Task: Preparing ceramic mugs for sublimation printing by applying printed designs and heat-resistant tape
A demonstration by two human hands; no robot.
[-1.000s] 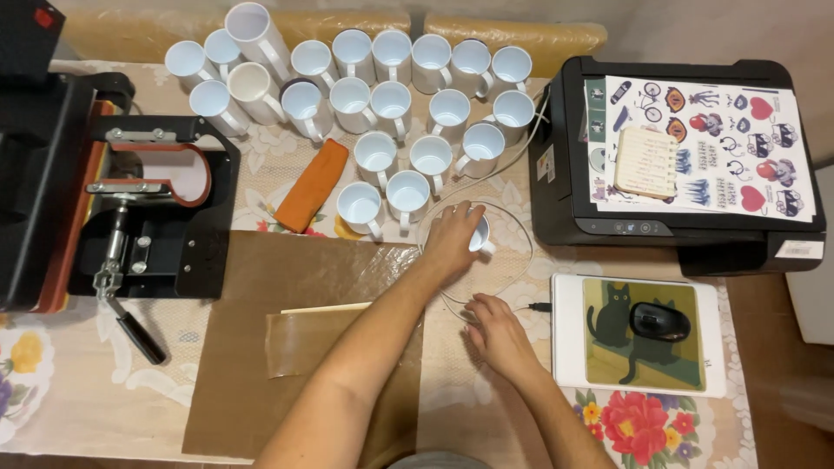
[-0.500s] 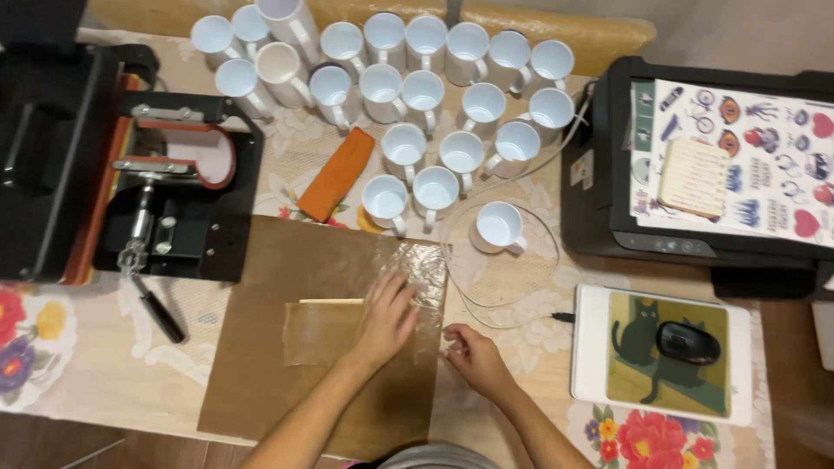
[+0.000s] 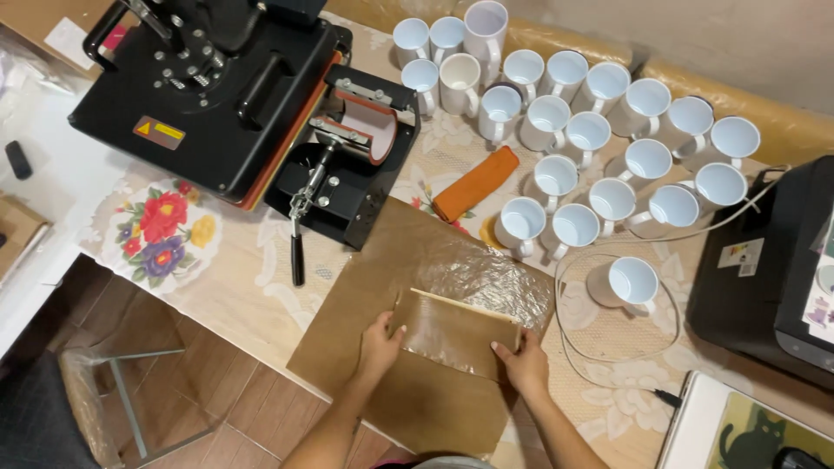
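Your left hand (image 3: 380, 340) and right hand (image 3: 524, 365) each grip one end of a folded brown sheet (image 3: 456, 332), fingers curled over its edges, so both hands are closed on it. The sheet lies on a larger piece of brown paper (image 3: 408, 408) spread on the lace tablecloth (image 3: 252, 295), with a crinkled clear film (image 3: 495, 282) just behind it. A lone white mug (image 3: 627, 283) stands to your right inside a loop of white cable (image 3: 573, 347). More white mugs (image 3: 591, 139) crowd the far side, an orange cloth (image 3: 475, 183) beside them. A black mug press (image 3: 347, 165) sits to your left, a black printer (image 3: 773, 269) at the right.
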